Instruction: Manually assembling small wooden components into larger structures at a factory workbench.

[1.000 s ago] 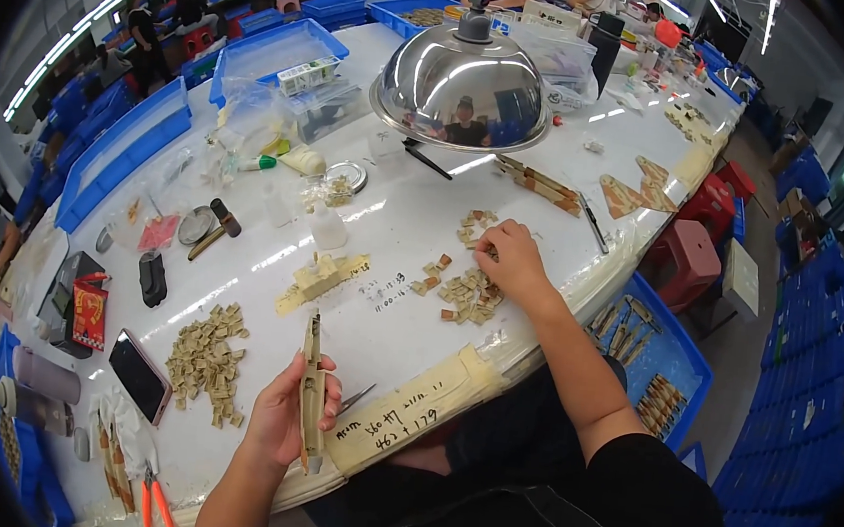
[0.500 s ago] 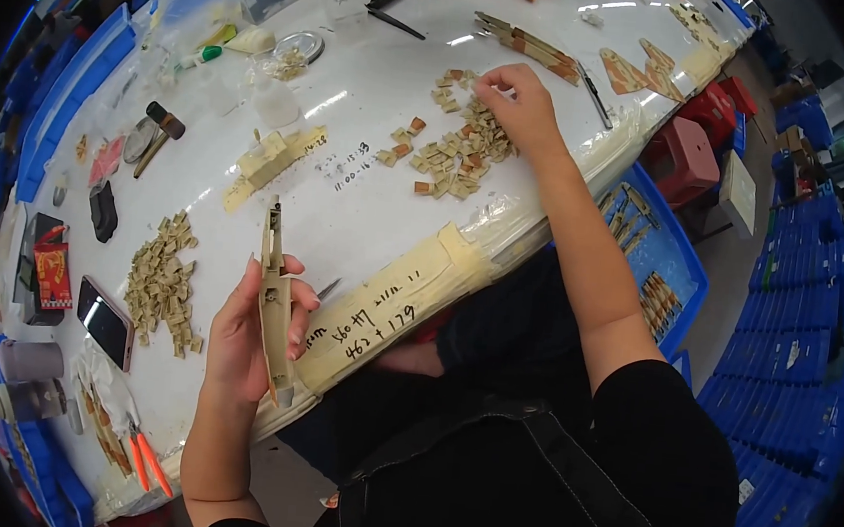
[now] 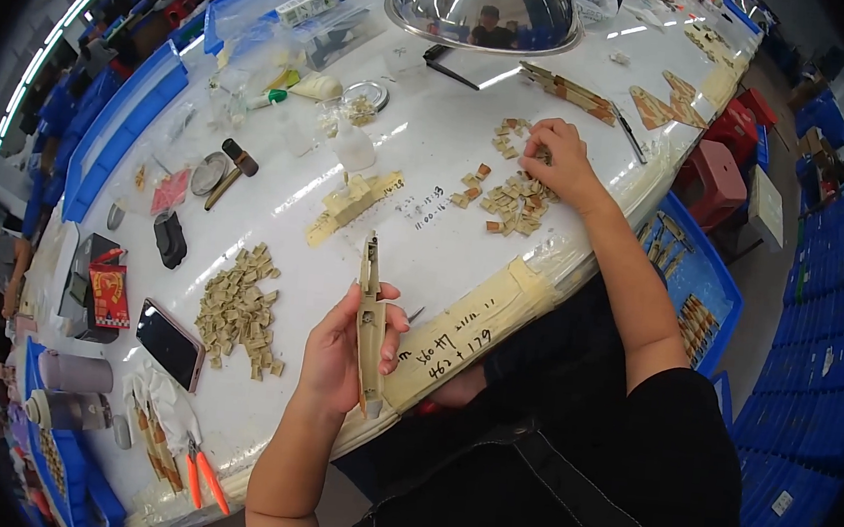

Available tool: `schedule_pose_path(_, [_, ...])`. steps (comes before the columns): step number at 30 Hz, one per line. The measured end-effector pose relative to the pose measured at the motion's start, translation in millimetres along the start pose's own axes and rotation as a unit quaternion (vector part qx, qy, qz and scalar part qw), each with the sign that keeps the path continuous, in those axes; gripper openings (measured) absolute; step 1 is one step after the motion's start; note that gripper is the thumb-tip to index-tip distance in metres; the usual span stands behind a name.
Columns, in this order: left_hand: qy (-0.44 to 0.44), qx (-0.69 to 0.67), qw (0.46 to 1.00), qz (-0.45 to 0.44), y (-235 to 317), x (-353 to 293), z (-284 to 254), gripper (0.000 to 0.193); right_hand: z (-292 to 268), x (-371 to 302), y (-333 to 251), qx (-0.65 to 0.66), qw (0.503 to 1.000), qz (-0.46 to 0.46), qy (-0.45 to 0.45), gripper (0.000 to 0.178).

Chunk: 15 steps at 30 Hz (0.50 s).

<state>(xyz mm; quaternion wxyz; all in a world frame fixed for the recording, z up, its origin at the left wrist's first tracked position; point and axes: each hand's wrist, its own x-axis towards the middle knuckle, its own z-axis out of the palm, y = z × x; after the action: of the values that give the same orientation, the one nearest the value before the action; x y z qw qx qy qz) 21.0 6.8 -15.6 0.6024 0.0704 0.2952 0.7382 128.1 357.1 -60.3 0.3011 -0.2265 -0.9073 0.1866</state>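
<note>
Upright in my left hand (image 3: 331, 361) is a long, slim, tan hollow plastic part (image 3: 368, 344), shaped like half of a model aircraft body. Thumb and fingers close round its sides, and its inner cavity faces up. My right hand (image 3: 563, 167) is at the far edge of a loose pile of small tan and brown pieces (image 3: 517, 207). Its fingertips are pinched together among the pieces; what lies between them is hidden. A second pile of small tan pieces (image 3: 242, 313) spreads on the table left of my left hand.
A taped tan block (image 3: 352, 200) stands mid-table. Nearby lie a phone (image 3: 170, 344), orange-handled pliers (image 3: 206, 475), a brush (image 3: 238, 159) and a pen (image 3: 629, 133). A shiny metal dome (image 3: 484, 8) stands at the back. Blue bins (image 3: 717, 279) hold parts at right.
My view has tilted up and turned left, so the table sits farther right in the picture. The right hand's fingertips have moved nearer, down into the pile. My left hand keeps its hold.
</note>
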Motion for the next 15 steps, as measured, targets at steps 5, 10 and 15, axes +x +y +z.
schedule_pose_path(5, [0.038,-0.003,0.999,0.024,5.1,-5.2,-13.3,0.037,19.1,-0.7,-8.3,0.004,1.0,-0.03,-0.007,0.012])
schedule_pose_path(10, [0.042,0.049,0.998,-0.003,4.2,-1.4,-13.7,0.033,3.8,-2.1,-26.1,0.165,0.985,0.005,0.041,0.009])
schedule_pose_path(15, [0.05,0.041,0.997,-0.033,11.5,10.4,-21.5,0.033,-3.6,1.0,-33.0,0.279,0.953,0.109,0.03,0.007])
